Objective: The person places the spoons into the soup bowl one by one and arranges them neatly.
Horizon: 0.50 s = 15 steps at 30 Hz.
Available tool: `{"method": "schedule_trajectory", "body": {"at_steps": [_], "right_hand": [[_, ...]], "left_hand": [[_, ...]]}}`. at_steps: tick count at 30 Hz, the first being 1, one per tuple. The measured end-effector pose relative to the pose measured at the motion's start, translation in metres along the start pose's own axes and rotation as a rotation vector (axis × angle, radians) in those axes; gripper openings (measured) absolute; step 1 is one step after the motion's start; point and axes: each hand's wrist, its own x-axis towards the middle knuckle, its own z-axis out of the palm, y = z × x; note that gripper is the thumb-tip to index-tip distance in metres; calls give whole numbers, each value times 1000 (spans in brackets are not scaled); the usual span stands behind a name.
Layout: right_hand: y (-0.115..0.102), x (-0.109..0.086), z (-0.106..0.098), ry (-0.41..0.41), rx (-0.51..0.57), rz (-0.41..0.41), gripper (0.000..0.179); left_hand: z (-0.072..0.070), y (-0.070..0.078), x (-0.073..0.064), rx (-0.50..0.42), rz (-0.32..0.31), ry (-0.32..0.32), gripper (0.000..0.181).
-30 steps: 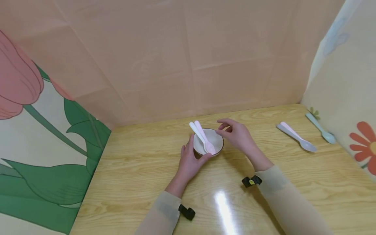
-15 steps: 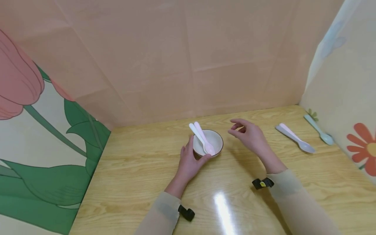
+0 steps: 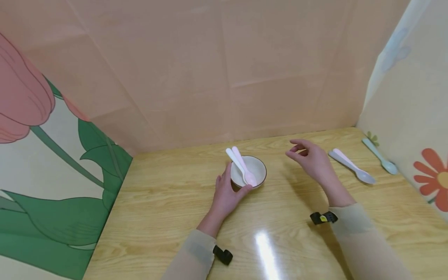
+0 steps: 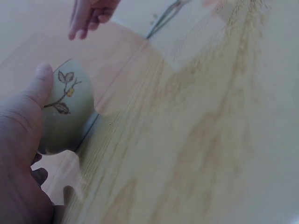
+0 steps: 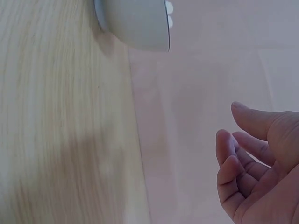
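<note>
A small white bowl (image 3: 257, 167) with a dark rim stands on the table. Its outside bears a painted twig with leaves, as the left wrist view shows. Inside lean a white spoon (image 3: 233, 157) and a pink spoon (image 3: 247, 173), handles over the far left rim. My left hand (image 3: 224, 194) grips the bowl's near left side, thumb at the front and fingers round the left. To the right of the bowl, my right hand (image 3: 311, 159) hovers over the table, fingers loosely bent, holding nothing; the right wrist view shows bare fingertips (image 5: 226, 140).
On the right part of the table (image 3: 157, 202) a grey spoon (image 3: 364, 175) lies against a pink spoon (image 3: 341, 154). Further right, a light green spoon (image 3: 387, 166) lies beside the flowered side wall (image 3: 402, 112). A pinkish sheet (image 3: 182, 77) stands behind the table.
My right hand has moved right, away from the bowl's rim towards the spoons on the right. My left hand, the bowl and its two spoons have stayed in place.
</note>
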Motion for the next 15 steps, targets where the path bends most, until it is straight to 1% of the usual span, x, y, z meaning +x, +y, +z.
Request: {"method": "schedule_trajectory", "body": {"at_steps": [5,11,15], "right_hand": [[12,-1,-13,19,-28,8,60],[29,1,-36,43,-104,17,61],[43,0,-48,50,-129,35,65]], "left_hand": [[0,1,1,-10,5,-2,115],[2,3,2,-15,-3,-6,115],[3,1,4,-14,-7,-3,116]]}}
